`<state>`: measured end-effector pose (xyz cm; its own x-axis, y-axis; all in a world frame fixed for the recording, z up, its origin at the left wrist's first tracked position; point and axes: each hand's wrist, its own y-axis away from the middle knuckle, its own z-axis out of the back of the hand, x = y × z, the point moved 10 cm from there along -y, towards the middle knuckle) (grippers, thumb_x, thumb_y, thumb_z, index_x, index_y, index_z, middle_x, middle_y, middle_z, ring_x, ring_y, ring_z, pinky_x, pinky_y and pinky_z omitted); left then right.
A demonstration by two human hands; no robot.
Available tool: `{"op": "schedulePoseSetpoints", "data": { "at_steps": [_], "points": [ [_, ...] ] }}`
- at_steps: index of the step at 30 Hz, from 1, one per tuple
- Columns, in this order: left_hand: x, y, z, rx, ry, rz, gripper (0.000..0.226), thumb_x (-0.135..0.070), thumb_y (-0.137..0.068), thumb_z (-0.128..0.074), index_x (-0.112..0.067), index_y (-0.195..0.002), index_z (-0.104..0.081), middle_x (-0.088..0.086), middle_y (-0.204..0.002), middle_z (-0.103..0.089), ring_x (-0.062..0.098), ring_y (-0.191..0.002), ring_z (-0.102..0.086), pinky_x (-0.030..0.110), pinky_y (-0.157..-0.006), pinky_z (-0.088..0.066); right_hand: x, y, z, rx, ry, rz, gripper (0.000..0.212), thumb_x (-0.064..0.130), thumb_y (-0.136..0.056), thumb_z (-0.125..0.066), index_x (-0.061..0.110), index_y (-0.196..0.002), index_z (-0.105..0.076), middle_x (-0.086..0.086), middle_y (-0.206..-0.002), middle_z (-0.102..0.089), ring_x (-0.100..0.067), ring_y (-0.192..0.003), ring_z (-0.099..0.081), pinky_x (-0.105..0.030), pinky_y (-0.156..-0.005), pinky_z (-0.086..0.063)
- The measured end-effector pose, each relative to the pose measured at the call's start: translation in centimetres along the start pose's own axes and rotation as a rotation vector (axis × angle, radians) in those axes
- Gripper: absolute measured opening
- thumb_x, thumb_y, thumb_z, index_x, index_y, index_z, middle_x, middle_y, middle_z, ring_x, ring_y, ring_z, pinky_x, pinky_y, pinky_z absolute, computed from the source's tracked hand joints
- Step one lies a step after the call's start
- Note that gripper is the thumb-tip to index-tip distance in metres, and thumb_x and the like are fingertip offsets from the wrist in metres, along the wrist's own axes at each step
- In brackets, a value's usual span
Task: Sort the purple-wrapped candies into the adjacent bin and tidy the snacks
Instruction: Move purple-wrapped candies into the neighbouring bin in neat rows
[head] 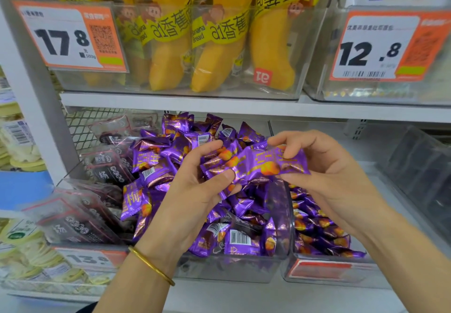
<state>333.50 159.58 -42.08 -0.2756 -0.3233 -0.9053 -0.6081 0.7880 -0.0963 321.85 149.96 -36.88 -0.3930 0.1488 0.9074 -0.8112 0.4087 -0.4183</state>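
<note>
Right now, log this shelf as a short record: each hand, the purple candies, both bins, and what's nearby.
left hand: grips the held candies
right hand: fingers pinch the same held candies
middle bin: holds a heap of purple candies
right bin: partly filled with loose purple candies
left of the heap: dark packets
shelf above: banana bread
price tags: 17.8 tag, 12.8 tag

I see bright, even light, shiny glints on the purple candies [168, 151], and a bent, blurry shelf [366, 112] near the edges.
</note>
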Motion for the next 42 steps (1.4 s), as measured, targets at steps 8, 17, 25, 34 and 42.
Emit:
{"op": "schedulePoseSetpoints", "data": {
  "at_steps": [8, 17, 25, 34, 42],
  "points": [
    [1.5, 0.2, -1.7, 0.066, 0.156, 0.171, 0.040, -0.023, -0.079, -0.062, -0.009, -0.116, -0.060, 0.013, -0.107, -0.067, 0.023, -0.087, -0.066, 0.034, -0.075, -0.057, -1.1, -0.1, -1.7, 0.087, 0.173, 0.004, 0.019, 0.009, -0.072, -0.072, 0.028, -0.075, -0.070, 0.004, -0.129, -0.054, -0.009, -0.113, -0.058, -0.022, -0.087, -0.048],
    [0.1, 0.2, -1.7, 0.121, -0.076, -0.057, 0.061, 0.002, -0.061, -0.069, -0.016, -0.118, -0.056, 0.002, -0.107, -0.070, 0.014, -0.091, -0.067, 0.023, -0.075, -0.054, -1.4, 0.1, 1.7, -0.190, 0.151, -0.059, 0.028, 0.017, -0.071, -0.056, 0.029, -0.090, -0.072, 0.005, -0.109, -0.067, -0.013, -0.104, -0.062, -0.036, -0.086, -0.051],
    [-0.5, 0.5, -2.7, 0.141, -0.185, -0.153, 0.063, -0.004, -0.061, -0.078, -0.023, -0.116, -0.056, -0.007, -0.107, -0.069, 0.016, -0.096, -0.067, 0.027, -0.078, -0.054, -1.3, 0.5, -1.3, 0.080, 0.286, -0.127, 0.049, 0.010, -0.065, -0.079, 0.030, -0.105, -0.060, 0.000, -0.100, -0.068, -0.020, -0.084, -0.069, -0.025, -0.075, -0.056],
    [-0.4, 1.0, -4.1, 0.229, -0.243, -0.141, 0.068, 0.001, -0.063, -0.071, -0.023, -0.122, -0.048, -0.009, -0.114, -0.066, 0.013, -0.100, -0.066, 0.020, -0.074, -0.053, -0.9, 0.6, -0.3, 0.139, 0.462, -0.023, 0.049, 0.036, -0.059, -0.079, 0.044, -0.103, -0.058, 0.028, -0.145, -0.024, -0.001, -0.129, -0.043, -0.028, -0.094, -0.048],
    [1.3, 0.7, -8.0, 0.287, -0.372, -0.167, 0.065, -0.011, -0.059, -0.082, -0.020, -0.112, -0.045, -0.012, -0.103, -0.069, 0.005, -0.095, -0.066, 0.017, -0.076, -0.051, 0.1, 2.4, 3.6, 0.015, 0.224, -0.070, 0.038, 0.001, -0.052, -0.080, 0.029, -0.076, -0.070, 0.008, -0.130, -0.051, -0.008, -0.101, -0.065, -0.020, -0.075, -0.052]
  ]
}}
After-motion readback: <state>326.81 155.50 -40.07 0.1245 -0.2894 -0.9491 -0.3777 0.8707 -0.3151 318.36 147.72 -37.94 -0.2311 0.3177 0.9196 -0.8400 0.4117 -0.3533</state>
